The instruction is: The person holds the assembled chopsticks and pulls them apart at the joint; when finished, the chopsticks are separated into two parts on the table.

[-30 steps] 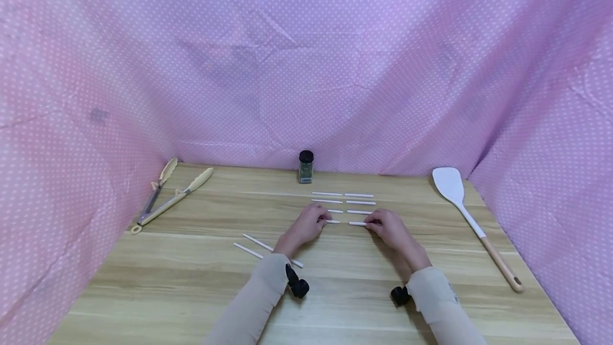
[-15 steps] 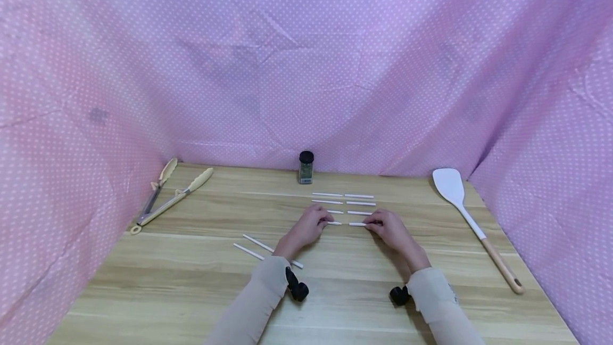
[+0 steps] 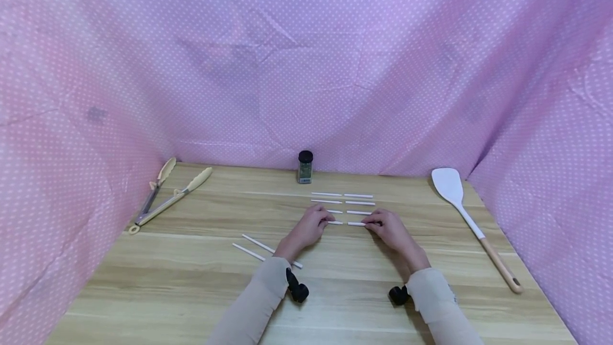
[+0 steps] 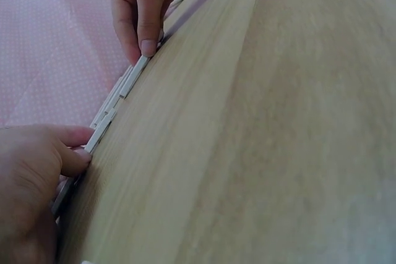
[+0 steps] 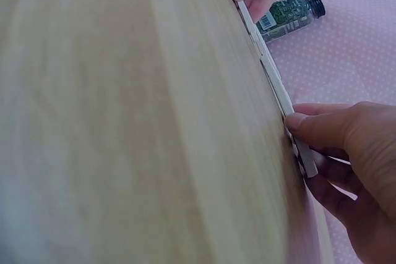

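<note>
My left hand (image 3: 306, 227) pinches a thin white stick (image 3: 336, 223) between thumb and fingers, its narrowed tip pointing right. Opposite it, my right hand (image 3: 390, 229) pinches another white stick (image 3: 355, 223), its end pointing left. The two sticks lie nearly in line, low over the wooden table, with a small gap between their ends in the head view. In the right wrist view the right-hand stick (image 5: 276, 81) runs under the thumb and its rear end shows past the fingers. Behind the hands, more white sticks (image 3: 360, 203) lie in paired rows, partly covered by the fingers.
Two longer white sticks (image 3: 249, 252) lie slanted by my left forearm, which hides part of them. Spread tongs (image 3: 165, 209) lie at the left. A black-capped spice jar (image 3: 305, 168) stands at the back. A white spatula (image 3: 466, 217) with a wooden handle lies right. Pink dotted cloth (image 3: 306, 68) surrounds the table.
The facing ends of the two held sticks have come slightly closer together. Both hands keep their pinch and have hardly moved; the other things stay in place.
</note>
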Tool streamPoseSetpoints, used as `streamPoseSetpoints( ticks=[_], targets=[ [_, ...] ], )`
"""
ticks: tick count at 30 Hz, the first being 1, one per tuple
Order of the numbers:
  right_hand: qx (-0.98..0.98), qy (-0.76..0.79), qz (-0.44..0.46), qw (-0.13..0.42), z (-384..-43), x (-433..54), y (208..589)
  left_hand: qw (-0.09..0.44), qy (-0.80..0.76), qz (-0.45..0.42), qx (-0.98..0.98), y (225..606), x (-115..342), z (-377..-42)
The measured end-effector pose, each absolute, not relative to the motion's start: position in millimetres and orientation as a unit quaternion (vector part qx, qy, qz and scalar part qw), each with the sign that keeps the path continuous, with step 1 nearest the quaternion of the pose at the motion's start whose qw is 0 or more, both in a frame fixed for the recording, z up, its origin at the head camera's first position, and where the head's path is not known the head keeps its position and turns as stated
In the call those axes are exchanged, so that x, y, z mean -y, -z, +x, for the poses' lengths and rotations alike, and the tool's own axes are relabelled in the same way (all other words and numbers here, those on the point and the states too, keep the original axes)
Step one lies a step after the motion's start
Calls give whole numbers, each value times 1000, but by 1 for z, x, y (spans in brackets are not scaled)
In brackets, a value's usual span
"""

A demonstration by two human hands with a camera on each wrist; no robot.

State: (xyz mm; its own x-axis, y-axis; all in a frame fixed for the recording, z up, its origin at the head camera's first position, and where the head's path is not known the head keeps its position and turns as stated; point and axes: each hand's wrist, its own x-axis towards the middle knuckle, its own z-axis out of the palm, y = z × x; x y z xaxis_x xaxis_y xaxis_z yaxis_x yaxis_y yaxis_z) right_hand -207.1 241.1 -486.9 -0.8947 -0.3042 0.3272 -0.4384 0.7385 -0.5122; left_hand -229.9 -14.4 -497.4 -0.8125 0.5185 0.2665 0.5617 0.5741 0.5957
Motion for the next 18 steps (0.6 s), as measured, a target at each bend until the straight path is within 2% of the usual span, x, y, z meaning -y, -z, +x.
streamPoseSetpoints(
  ticks=[10, 18],
  targets=[
    [928, -302, 197, 94, -207, -240, 484, 36, 335, -311, 888, 494, 17, -229],
    [919, -330, 190, 104, -200, -237, 470, 43, 324, -302, 895, 474, 33, -222]
  ],
)
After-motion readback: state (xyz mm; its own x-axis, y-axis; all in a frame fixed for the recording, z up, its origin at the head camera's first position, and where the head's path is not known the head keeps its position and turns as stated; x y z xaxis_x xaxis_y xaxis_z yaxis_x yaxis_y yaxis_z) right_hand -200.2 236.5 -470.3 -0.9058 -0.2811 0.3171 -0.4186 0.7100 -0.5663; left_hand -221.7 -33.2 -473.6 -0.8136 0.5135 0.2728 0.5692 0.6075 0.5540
